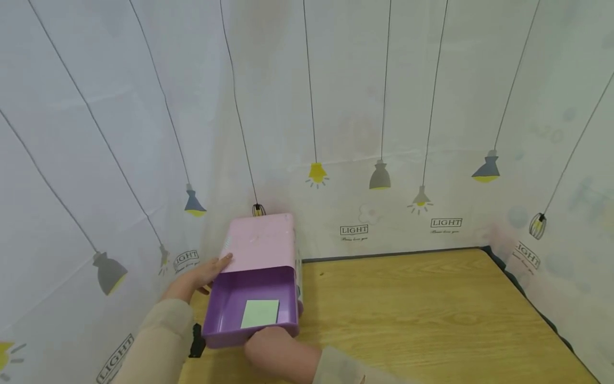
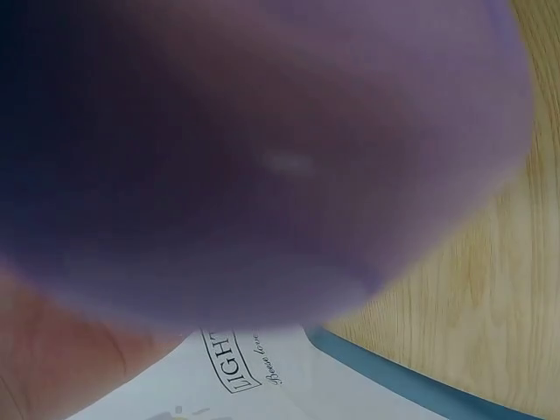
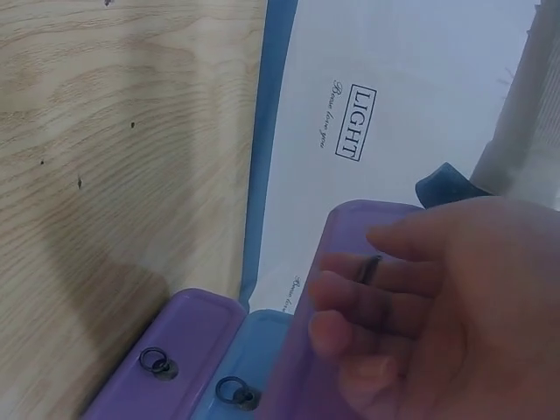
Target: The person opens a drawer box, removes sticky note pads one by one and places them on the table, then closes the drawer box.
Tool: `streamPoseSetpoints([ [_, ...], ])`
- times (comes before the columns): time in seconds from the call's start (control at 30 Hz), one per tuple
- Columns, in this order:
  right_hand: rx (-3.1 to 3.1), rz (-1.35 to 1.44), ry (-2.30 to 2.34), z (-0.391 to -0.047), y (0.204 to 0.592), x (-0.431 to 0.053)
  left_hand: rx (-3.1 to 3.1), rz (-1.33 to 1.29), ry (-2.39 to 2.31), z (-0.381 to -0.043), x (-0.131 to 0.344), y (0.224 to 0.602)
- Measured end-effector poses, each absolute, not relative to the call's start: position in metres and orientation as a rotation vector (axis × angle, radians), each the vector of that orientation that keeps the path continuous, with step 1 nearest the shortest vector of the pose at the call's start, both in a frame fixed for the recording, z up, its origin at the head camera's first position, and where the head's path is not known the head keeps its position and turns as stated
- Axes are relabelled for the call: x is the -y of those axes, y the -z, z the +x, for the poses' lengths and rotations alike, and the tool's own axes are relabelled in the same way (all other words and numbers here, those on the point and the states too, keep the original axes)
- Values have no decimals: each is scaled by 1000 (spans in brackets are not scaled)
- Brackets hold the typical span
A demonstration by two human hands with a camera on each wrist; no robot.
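A pink drawer cabinet [image 1: 261, 240] stands at the left of the table, its purple top drawer [image 1: 227, 298] pulled well out. Inside that drawer lies a pale green square paper pad [image 1: 260, 313], near the front wall. My left hand [image 1: 206, 274] rests against the cabinet's left side, fingers stretched onto the top edge by the drawer opening. At the drawer's front is my right hand [image 1: 280, 349]; in the right wrist view its fingers curl at a small dark ring pull [image 3: 371, 269]. A blurred purple surface [image 2: 289, 201] fills most of the left wrist view.
Below the pulled drawer, a blue drawer front [image 3: 262, 337] and another purple one [image 3: 197, 319] each carry a ring pull. The wooden table [image 1: 408, 309] extends right. White cloth walls [image 1: 345, 106] printed with lamps stand close behind and at both sides.
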State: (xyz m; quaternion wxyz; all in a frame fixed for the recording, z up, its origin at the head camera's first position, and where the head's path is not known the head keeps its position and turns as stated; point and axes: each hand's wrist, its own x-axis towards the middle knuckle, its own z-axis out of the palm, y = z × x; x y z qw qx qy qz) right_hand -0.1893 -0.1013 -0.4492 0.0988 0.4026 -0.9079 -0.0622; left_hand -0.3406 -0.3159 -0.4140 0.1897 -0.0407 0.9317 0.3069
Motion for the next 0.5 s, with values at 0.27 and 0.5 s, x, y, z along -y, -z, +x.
streamPoseSetpoints([
  [0.27, 2667, 1252, 228, -184, 446, 97, -2626, -124, -857, -339, 315, 416],
  [0.5, 2617, 1334, 162, -188, 444, 96, -2626, -96, -868, -338, 314, 415],
])
